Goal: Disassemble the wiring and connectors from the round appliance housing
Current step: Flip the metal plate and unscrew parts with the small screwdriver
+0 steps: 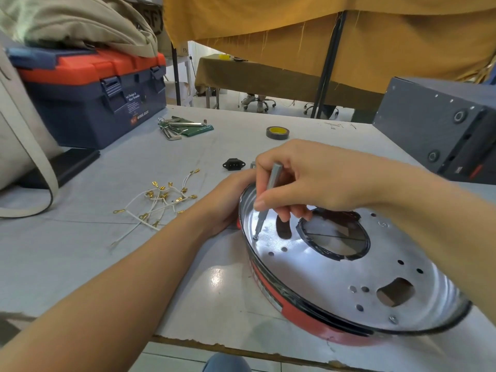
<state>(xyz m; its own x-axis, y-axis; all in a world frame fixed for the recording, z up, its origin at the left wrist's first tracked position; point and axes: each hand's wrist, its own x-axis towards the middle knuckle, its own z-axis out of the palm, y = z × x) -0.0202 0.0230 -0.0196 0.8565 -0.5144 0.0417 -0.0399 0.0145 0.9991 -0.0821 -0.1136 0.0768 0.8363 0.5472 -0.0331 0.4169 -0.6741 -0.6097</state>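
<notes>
Item: round red-walled housing with shiny perforated metal plate, tilted at table's near edge. Right hand pinches slim grey metal screwdriver, tip on small screw at plate's nine o'clock. Left hand grips the rim there. Risk: tip slips, housing rocks.

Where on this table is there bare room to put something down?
Bare grey tabletop lies nearest the person, between the white gold-tipped wires and the red-rimmed round metal housing. Another patch separates the tape roll from the hex keys. Crowded: around the wires.
</notes>
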